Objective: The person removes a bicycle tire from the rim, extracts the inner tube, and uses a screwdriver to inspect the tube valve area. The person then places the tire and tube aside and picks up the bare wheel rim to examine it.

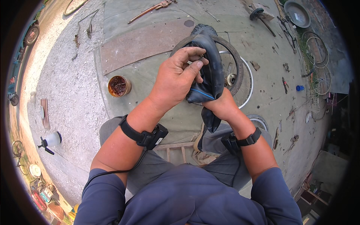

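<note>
A black rubber inner tube [215, 60] with a blue stripe hangs folded in front of me. My right hand [220, 105] is closed around its lower part, and a loose end droops below the fist. Over the tube's left side, my left hand [182, 74] has its thumb and fingers curled close together. Something small and dark shows between those fingertips, too small to name. Under the tube lies a spoked wheel with a worn tyre [240, 66], its hub [231, 79] partly visible. A bare metal rim [250, 84] sticks out beneath the wheel on the right.
A tub of dark reddish-brown paste [119, 86] stands left of my hands, near a flat brown board [143, 45]. A pipe wrench [150, 11] lies beyond it. A spray bottle [52, 140] is far left. Rightward are a blue cup [300, 88], scattered tools and a metal basin [297, 14].
</note>
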`<control>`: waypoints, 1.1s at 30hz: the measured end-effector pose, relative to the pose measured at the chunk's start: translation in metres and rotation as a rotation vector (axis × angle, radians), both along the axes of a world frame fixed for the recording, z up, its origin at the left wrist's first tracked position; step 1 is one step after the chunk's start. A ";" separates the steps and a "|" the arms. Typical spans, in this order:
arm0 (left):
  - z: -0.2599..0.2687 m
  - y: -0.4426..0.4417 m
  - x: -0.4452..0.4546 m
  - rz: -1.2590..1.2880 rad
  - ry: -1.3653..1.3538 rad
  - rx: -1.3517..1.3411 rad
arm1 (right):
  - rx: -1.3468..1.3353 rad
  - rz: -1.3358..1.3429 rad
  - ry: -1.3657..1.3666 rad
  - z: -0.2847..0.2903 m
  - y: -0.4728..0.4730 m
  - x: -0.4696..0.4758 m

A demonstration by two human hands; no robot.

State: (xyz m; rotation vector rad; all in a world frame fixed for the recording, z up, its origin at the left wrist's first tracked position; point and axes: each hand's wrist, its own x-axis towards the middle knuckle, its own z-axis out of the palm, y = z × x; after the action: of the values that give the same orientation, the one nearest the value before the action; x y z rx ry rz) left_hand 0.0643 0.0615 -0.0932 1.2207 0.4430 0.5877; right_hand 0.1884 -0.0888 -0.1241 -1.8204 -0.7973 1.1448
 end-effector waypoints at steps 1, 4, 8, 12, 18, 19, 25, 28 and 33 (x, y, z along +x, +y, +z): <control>0.000 0.000 0.000 -0.001 -0.001 0.000 | 0.011 0.000 0.005 0.000 0.000 0.000; -0.001 0.000 0.000 -0.005 -0.001 -0.002 | 0.014 0.002 0.010 -0.001 0.000 0.000; -0.001 0.000 0.000 0.000 0.001 0.003 | -0.002 0.007 0.007 -0.003 0.000 0.001; -0.001 0.000 0.000 0.014 0.019 0.018 | -0.004 0.004 -0.003 -0.005 0.000 0.000; 0.001 0.000 0.000 0.027 0.041 0.026 | 0.026 0.020 -0.017 -0.008 0.000 0.002; 0.001 0.000 0.000 0.026 0.041 0.026 | 0.024 0.020 -0.009 -0.008 0.000 0.002; 0.000 0.000 0.000 0.019 0.039 0.013 | 0.023 0.005 -0.009 -0.009 0.000 0.001; 0.000 0.000 0.000 0.019 0.042 0.011 | 0.014 0.008 -0.024 -0.007 0.000 0.000; -0.001 0.001 0.001 0.029 0.050 0.013 | -0.009 0.020 -0.030 -0.005 0.000 0.001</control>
State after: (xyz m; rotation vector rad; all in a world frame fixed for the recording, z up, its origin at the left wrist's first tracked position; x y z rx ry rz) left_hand 0.0648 0.0620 -0.0937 1.2453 0.5002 0.5862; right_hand 0.1898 -0.0889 -0.1294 -1.8450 -0.8303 1.1379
